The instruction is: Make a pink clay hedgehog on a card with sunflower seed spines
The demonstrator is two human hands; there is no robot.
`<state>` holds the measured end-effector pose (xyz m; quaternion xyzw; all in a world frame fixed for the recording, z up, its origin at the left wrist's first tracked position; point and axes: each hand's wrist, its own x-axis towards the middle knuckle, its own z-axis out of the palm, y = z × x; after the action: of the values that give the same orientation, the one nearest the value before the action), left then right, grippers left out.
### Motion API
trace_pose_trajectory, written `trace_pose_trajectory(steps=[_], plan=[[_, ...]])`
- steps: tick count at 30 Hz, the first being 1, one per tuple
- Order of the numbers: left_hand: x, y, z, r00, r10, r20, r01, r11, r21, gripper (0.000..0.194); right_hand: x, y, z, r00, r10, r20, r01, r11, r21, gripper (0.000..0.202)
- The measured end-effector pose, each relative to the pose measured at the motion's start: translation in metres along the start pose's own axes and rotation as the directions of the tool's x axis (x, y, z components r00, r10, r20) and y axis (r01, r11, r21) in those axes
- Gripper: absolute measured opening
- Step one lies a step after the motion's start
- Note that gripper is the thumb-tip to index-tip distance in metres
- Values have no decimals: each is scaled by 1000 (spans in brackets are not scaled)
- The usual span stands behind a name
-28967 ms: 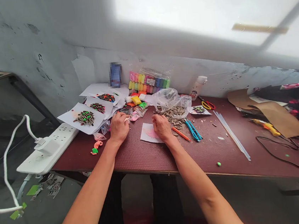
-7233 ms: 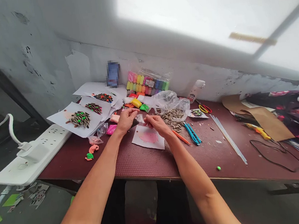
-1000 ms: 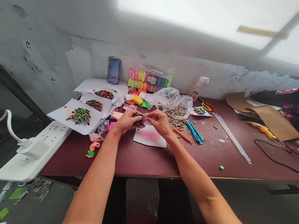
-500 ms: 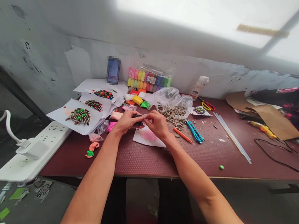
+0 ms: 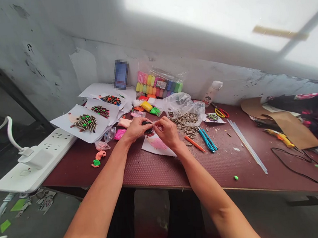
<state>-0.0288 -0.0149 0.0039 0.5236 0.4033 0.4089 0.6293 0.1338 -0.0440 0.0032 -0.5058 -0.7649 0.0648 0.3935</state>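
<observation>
Between my two hands is a small black lump [image 5: 147,127] that looks wrapped in clear film. My left hand [image 5: 135,130] grips it from the left with the fingers closed. The fingertips of my right hand [image 5: 166,131] are pinched at its right side, on what looks like the clear film. Just below lies a white sheet with a pink shape [image 5: 158,143], partly covered by my right hand. To the right are a pile of striped seeds [image 5: 185,124], an orange pen [image 5: 195,144] and a blue cutter [image 5: 207,139].
Sheets with seed-covered hedgehog shapes [image 5: 84,123] lie at the left, beside a white power strip [image 5: 35,162]. Colourful clay packs [image 5: 158,83] lean on the wall. Further right are scissors [image 5: 221,112], clear sticks [image 5: 247,145] and a yellow glue gun [image 5: 282,137].
More of the black lump shows between my hands. My hands have otherwise barely moved.
</observation>
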Motion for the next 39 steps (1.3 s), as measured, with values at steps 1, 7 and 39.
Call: trace_pose_trajectory(steps=[1,7,39], plan=[[1,-1,0,1000,7,-13,-7,1000,19,25,0,0,-1,1000,4,-21,-4,1000,19,7],[7,-2,-5,970,113,-214,-109,994,30,16,8,7,-9,967,242,-75,-189,886,424,15],[2,-10,-14,791,562,-240,36,349,936,41,11,-1,-14,906,357,228,-416,648,638,19]])
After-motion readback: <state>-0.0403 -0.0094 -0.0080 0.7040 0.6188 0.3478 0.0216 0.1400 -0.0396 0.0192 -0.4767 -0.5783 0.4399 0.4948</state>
